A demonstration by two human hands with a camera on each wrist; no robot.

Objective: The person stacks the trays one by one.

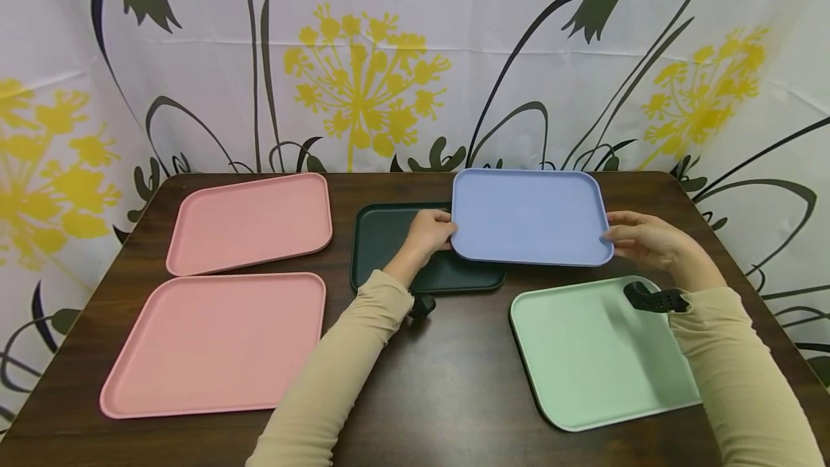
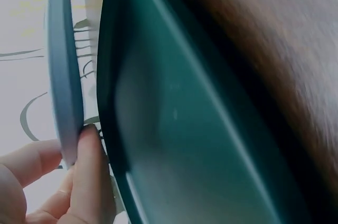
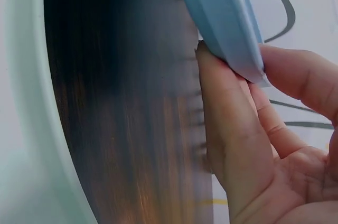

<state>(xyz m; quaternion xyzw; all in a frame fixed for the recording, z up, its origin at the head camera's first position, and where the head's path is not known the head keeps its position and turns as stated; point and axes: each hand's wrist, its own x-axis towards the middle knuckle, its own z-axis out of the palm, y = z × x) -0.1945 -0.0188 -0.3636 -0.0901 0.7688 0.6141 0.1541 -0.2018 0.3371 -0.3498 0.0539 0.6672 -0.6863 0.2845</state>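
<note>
Head view: I see my left hand (image 1: 428,230) and right hand (image 1: 642,238) pinching blue rectangular plastic tray (image 1: 528,216) by short ends, long axis 9-to-3, overlapping dark green tray (image 1: 389,243) on worktop (image 1: 441,366).

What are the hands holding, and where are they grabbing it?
Both hands hold the blue tray by its side edges: the left hand pinches its left rim, the right hand its right rim, above the dark green tray.

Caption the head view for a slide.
Both hands hold a blue tray above a dark green tray.
</note>
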